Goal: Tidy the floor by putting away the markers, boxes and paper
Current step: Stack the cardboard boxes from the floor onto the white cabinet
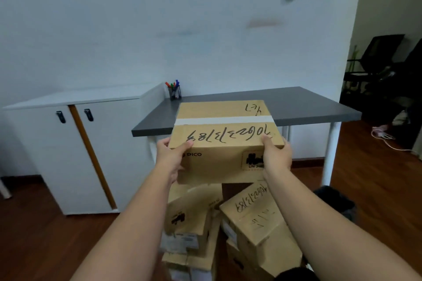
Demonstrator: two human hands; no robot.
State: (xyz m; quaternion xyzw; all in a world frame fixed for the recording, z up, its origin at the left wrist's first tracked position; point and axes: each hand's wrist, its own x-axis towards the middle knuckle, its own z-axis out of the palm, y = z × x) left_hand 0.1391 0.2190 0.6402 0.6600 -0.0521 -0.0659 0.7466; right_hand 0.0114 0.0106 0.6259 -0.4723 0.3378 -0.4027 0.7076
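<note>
I hold a taped cardboard box (225, 143) with handwritten numbers on its lid, lifted in front of the dark grey table (308, 107). My left hand (172, 157) grips its near left corner, thumb on the lid. My right hand (276, 155) grips the near right corner the same way. Below it on the floor lie more cardboard boxes: one on the left (189, 212), a tilted one on the right (258, 221), and others under them. A black cup of coloured markers (174, 91) stands at the table's back left corner.
A white cabinet (52, 143) with two black handles stands left of the table. The table's white leg (330, 153) is at the right. Black office chairs (376, 61) and a white cable (386, 137) on the wooden floor lie far right. A dark object (335, 201) sits near the table leg.
</note>
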